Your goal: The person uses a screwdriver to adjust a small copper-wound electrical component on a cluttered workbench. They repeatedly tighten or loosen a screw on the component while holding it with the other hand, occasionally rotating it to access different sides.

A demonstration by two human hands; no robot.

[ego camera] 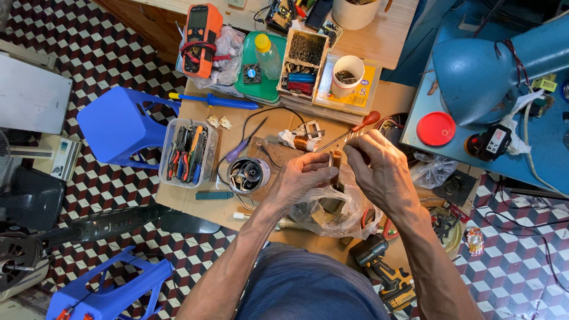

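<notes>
Hands meet above the cluttered surface [195, 204]: the left hand [299, 178] pinches a small copper-wound coil [335, 163] upright, and the right hand [379, 166] closes fingertips on its top. A plastic bag [347, 213] lies just beneath, a red-handled screwdriver [352, 131] just behind.

Both hands meet over the middle of the counter [379, 95]: the left hand [302, 178] and right hand [379, 169] pinch a small coil [335, 161] between them. A tray of pliers [188, 153] sits near the left edge, with a round spool [249, 173] between the tray and the left hand. A screwdriver [349, 130] lies just behind the hands. A cordless drill [382, 269] lies at the near edge, to the right. A stool [121, 124] stands on the floor to the left of the counter.
</notes>
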